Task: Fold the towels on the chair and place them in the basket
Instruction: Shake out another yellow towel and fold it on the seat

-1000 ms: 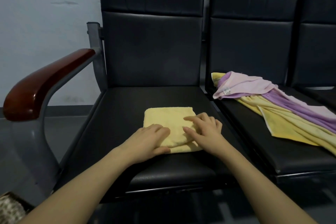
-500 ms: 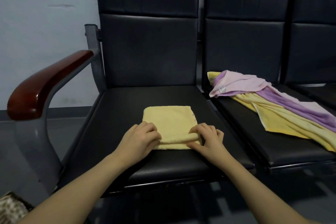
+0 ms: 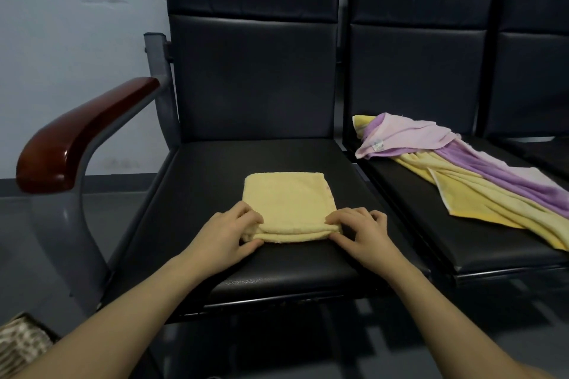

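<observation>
Head view: the left hand (image 3: 226,237) has its fingers curled over the near left corner of the folded towel (image 3: 288,204), thumb beneath the near edge, pinching the stacked layers. The right hand (image 3: 363,232) mirrors it at the near right corner, fingers bent down onto the top layer and thumb against the edge, gripping the towel. Both forearms extend from the bottom of the frame.

The towel is pale yellow, folded into a compact rectangle of several layers, and lies flat on the black seat (image 3: 200,194) of the left chair, right of centre and toward the front edge. Its far edge is straight and the near edge shows the doubled fold.

The chair has a black padded backrest (image 3: 252,71) and a red-brown armrest (image 3: 83,135) on a grey frame at the left. On the adjoining seat (image 3: 480,255) to the right lies an unfolded pile (image 3: 462,181): a pink towel over a purple one, both on yellow towels, draped toward the right edge of the frame. The basket (image 3: 21,344) shows partly at the lower left corner, on the floor, well apart from the towel.
</observation>
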A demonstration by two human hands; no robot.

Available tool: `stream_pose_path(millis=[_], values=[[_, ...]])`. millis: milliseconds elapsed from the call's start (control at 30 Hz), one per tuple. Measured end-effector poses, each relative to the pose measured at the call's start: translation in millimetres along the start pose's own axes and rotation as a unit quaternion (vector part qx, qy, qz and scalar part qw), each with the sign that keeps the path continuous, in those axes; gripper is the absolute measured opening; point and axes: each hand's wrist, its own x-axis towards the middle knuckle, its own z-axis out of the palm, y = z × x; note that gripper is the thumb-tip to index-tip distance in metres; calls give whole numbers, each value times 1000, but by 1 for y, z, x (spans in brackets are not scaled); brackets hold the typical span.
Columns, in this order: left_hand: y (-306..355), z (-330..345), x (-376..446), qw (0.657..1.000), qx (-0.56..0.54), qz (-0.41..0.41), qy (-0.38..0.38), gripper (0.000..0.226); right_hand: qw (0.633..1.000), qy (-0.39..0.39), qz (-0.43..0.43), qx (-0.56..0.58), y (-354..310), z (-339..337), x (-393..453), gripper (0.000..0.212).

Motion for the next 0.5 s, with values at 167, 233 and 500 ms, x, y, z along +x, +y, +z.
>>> stream_pose_path(millis=[167,233,500], values=[[-5,-6,-1,999,-45,-15,-1,32,1000,14,14,20,3,-3,4,13],[-5,-8,-1,998,-54,-13,12,31,1000,4,10,14,3,-5,3,10],[3,-9,4,988,-118,-101,17,30,1000,-23,15,-7,2,-10,6,18]])
